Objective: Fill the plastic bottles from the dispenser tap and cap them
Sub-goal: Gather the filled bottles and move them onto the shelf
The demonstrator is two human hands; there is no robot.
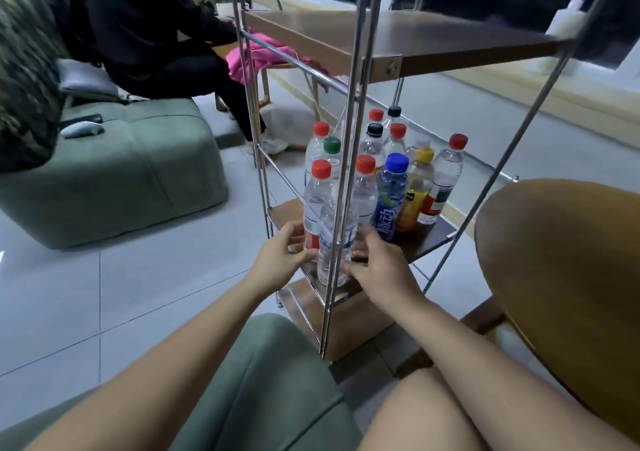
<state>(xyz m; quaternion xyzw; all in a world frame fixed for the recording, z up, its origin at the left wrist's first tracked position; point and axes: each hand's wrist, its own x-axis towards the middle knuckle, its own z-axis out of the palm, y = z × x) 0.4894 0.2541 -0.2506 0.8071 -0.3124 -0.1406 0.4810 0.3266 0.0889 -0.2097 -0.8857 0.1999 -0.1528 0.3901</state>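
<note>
1. Left grip [282, 254] and right grip [375, 260]: fingers curled round opposite sides of a clear bottle [336, 242], low on its body.
2. Bottle upright at the near edge of the rack's lower shelf [429, 239], just behind a chrome post [344, 173]. Top hidden by the post; cap cannot be told.
3. Same shelf, behind: capped bottles packed close together. Mostly red caps, plus a blue bottle [391, 190] and a yellow-capped bottle [417, 187].
4. Upper shelf [450, 41]: dark wood, chrome frame.
5. Room: pale tiled floor [138, 294]; green sofa [121, 173] to the left with a seated person in black [156, 34]; wooden chair back [571, 277] to the right; dark windows behind.
</note>
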